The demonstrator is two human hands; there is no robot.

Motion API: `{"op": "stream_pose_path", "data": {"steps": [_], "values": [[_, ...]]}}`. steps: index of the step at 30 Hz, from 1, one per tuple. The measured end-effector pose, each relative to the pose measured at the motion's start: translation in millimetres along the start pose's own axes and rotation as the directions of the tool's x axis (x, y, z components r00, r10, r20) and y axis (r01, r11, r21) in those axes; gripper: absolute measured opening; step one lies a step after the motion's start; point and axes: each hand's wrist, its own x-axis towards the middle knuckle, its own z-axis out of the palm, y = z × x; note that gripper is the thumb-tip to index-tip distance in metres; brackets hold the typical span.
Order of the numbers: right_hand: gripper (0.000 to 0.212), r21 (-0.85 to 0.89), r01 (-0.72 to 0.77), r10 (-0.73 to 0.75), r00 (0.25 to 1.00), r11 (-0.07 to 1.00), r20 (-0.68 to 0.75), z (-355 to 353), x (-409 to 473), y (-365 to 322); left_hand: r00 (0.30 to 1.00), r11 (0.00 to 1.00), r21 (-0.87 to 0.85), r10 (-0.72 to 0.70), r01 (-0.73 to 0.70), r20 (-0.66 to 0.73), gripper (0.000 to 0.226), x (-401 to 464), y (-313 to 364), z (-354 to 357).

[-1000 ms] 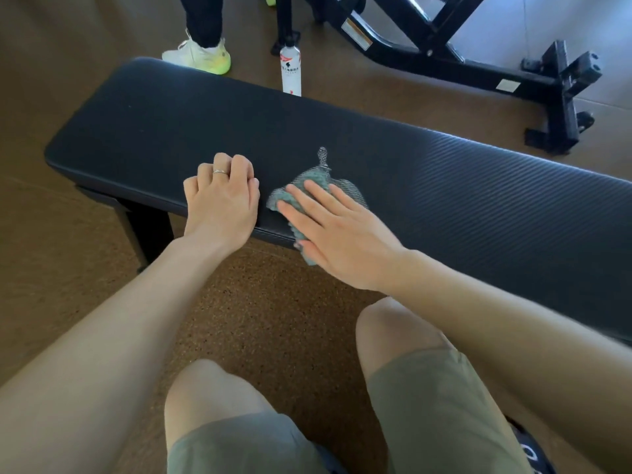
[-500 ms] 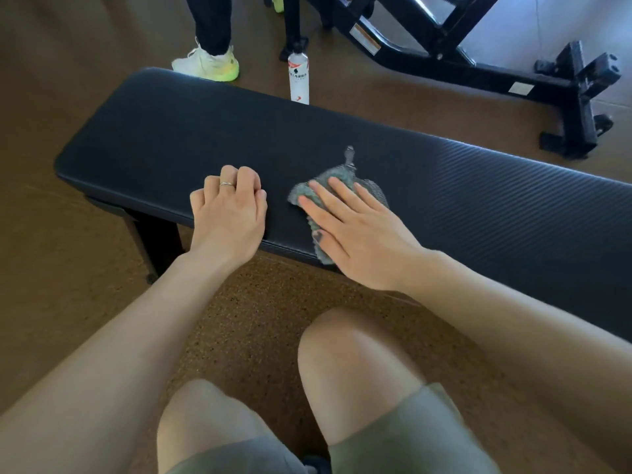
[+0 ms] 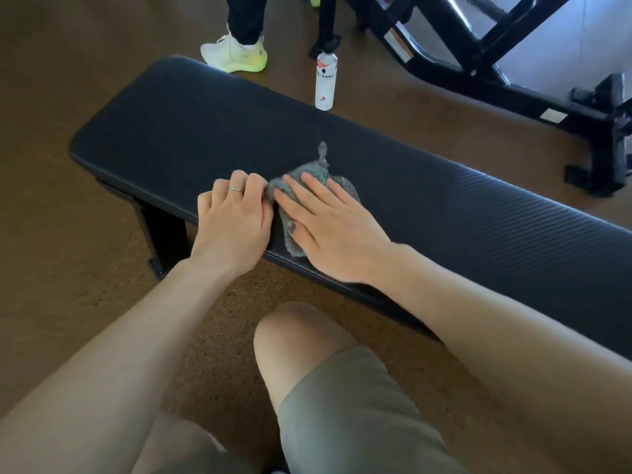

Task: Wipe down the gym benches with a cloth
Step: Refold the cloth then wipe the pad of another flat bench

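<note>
Bench (image 3: 427,206): long and black, running from far left to near right.
Cloth (image 3: 309,172): small and grey-green, lying on the bench near its near edge, a bit left of the middle.
Right hand (image 3: 328,227): flat on the cloth with fingers straight, pressing it down on the bench.
Left hand (image 3: 236,217): rests on the near edge, fingers bent over the top, holding nothing. It is just beside the cloth.
Bottle (image 3: 325,82): stands on the floor past the far side of the bench.
How far along: I think the wiping is part way. No wet or clean mark shows, so I cannot tell which parts are done. The long right part and the far left end may be left.
</note>
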Motion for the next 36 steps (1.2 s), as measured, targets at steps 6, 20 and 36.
{"op": "stream_pose_path", "data": {"steps": [6,20,36], "values": [[0.057,0.056,-0.111,0.11,0.994,0.992,0.01,-8,71,49,1.0,1.0,0.024,-0.014,0.014,0.025,0.015,1,1,0],[0.06,0.052,-0.099,0.101,0.995,0.994,-0.021,-9,66,65,1.0,0.987,0.156,-0.025,0.024,0.008,0.028,3,7,1],[0.063,0.025,-0.343,0.343,0.939,0.939,0.008,-14,24,134,1.0,0.987,0.16,-0.017,0.02,-0.022,0.022,3,10,2]]}}
